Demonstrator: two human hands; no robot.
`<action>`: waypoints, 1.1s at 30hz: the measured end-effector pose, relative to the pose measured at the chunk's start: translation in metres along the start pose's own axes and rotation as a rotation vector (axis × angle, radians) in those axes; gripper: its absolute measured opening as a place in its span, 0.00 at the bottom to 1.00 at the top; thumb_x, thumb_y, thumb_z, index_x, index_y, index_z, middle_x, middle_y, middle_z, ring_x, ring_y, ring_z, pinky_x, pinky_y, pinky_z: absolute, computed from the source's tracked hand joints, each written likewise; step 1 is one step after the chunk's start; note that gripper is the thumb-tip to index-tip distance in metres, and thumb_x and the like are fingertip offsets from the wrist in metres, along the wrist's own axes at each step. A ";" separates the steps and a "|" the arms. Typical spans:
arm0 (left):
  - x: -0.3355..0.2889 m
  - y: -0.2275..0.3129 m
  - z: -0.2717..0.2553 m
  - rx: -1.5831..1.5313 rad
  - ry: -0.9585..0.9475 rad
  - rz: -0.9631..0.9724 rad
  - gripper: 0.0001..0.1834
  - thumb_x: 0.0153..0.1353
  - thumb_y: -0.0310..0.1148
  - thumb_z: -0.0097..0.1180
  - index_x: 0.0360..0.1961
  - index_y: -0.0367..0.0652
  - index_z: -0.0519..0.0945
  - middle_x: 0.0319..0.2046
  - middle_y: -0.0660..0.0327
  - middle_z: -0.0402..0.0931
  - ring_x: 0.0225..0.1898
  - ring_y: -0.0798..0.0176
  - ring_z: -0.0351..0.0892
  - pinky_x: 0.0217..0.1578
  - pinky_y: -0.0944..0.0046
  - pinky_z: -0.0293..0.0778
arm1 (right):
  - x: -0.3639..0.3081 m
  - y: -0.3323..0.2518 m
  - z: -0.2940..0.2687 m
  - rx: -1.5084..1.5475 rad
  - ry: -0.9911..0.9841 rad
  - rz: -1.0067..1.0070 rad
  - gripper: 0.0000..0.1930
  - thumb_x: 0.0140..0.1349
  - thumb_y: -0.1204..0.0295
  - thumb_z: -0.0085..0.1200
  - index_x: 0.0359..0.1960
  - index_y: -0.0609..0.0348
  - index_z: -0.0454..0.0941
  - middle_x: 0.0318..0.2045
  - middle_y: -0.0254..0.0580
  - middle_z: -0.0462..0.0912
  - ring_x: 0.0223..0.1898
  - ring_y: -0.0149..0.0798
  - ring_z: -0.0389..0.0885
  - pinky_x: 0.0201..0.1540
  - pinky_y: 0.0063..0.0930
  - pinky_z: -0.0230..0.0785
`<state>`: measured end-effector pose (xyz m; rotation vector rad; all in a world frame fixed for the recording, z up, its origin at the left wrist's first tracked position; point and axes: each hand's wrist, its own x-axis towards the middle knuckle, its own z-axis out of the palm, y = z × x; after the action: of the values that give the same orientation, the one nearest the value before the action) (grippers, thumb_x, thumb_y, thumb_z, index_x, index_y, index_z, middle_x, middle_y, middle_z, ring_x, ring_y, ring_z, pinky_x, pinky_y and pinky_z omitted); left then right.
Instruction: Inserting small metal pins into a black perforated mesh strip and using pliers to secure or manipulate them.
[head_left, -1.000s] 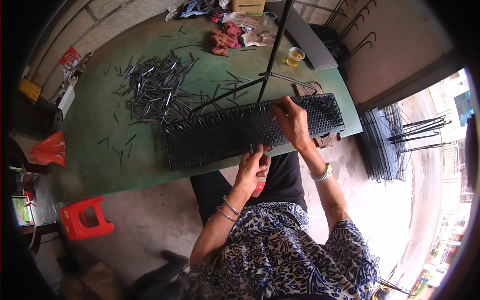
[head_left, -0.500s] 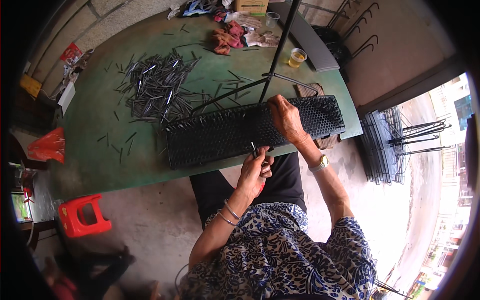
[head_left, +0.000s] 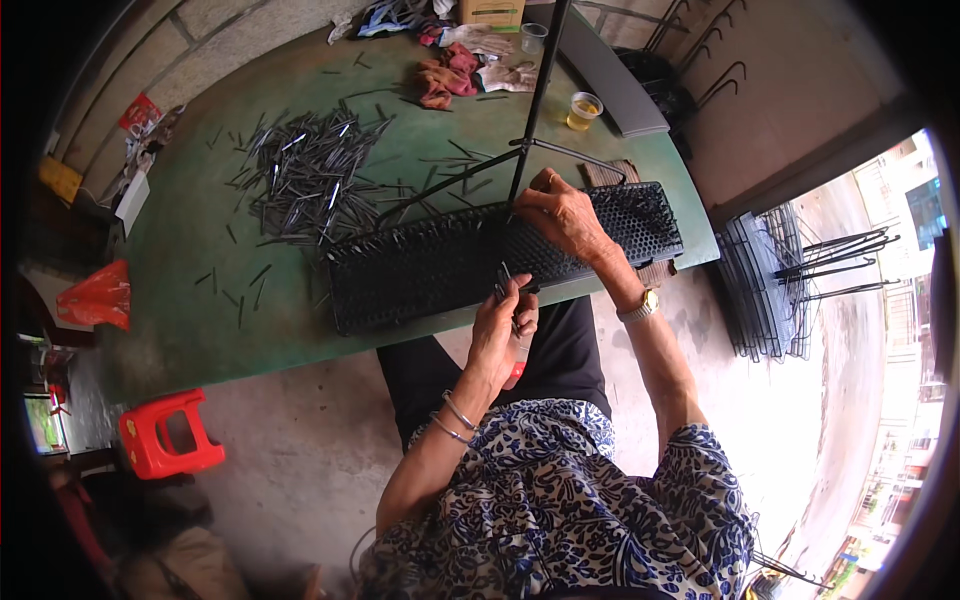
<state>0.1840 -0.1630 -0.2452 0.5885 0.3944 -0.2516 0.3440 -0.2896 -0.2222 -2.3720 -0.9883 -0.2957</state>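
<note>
A long black perforated metal tray [head_left: 420, 275] lies along the table's front edge, with black wire legs and a tall black rod [head_left: 541, 85] rising behind it. My left hand [head_left: 500, 325] is closed around a few thin dark strips [head_left: 504, 280] at the tray's near edge. A bit of red shows below its palm. My right hand [head_left: 562, 215] reaches over the tray, its fingers pinched at the far rim beside the rod's foot; anything between the fingertips is hidden. Short dark strips [head_left: 310, 175] form a loose pile beyond the tray on the left.
Work gloves [head_left: 450, 75], a cup of yellow liquid [head_left: 583, 110] and a cardboard box [head_left: 492, 12] sit on the green table [head_left: 200, 320]. A red stool [head_left: 170, 435] stands at left. Stacked black wire racks [head_left: 765, 285] stand at right. Part of another person [head_left: 175, 565] shows lower left.
My right hand has moved slightly left along the tray's far rim, toward the rod. My left hand has shifted slightly, still holding the strips. The view has moved a little.
</note>
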 end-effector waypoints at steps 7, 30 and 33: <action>-0.001 0.000 -0.001 0.054 -0.051 0.031 0.17 0.69 0.40 0.49 0.46 0.36 0.74 0.30 0.57 0.76 0.23 0.75 0.59 0.25 0.74 0.60 | 0.004 0.009 0.003 0.012 -0.060 -0.117 0.04 0.56 0.70 0.56 0.33 0.47 0.80 0.34 0.44 0.73 0.36 0.49 0.77 0.36 0.39 0.71; 0.002 -0.006 -0.001 0.149 0.050 0.067 0.14 0.68 0.42 0.50 0.43 0.42 0.76 0.31 0.59 0.82 0.20 0.78 0.54 0.23 0.75 0.56 | -0.027 -0.021 0.018 0.191 0.429 0.271 0.07 0.59 0.79 0.53 0.39 0.62 0.70 0.29 0.52 0.79 0.29 0.52 0.80 0.31 0.36 0.71; 0.004 -0.008 0.002 0.108 0.081 0.055 0.13 0.68 0.41 0.51 0.40 0.42 0.76 0.31 0.58 0.82 0.21 0.78 0.55 0.23 0.75 0.56 | -0.022 -0.009 0.036 0.151 0.421 0.230 0.07 0.59 0.80 0.52 0.38 0.62 0.70 0.30 0.53 0.79 0.32 0.56 0.79 0.32 0.38 0.71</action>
<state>0.1858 -0.1705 -0.2495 0.7158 0.4443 -0.1977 0.3218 -0.2775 -0.2573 -2.1364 -0.5182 -0.5805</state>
